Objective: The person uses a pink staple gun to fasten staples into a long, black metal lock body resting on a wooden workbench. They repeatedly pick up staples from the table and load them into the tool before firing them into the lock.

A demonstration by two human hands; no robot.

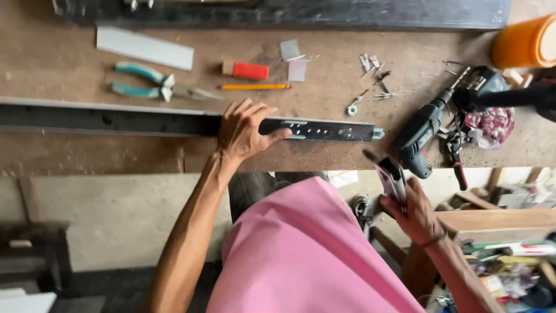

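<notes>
Head view: a worker's left hand (246,130) presses flat, fingers spread, on a dark drawer slide rail (315,130) lying along the workbench (69,153) edge.

Right hand (418,215) is closed around a short metal slide piece (392,178) just off the bench. Unclamped, the rail could skid or tip off the edge. A power drill (425,130), loose screws (373,78) and snips (156,84) crowd nearby.

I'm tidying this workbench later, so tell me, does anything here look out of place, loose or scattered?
Yes: small screws and metal bits lie scattered loose beside the power drill, not in any container. The left hand presses on the long dark rail, which lies straight. The right hand holds a short metal slide piece off the bench edge.
</notes>
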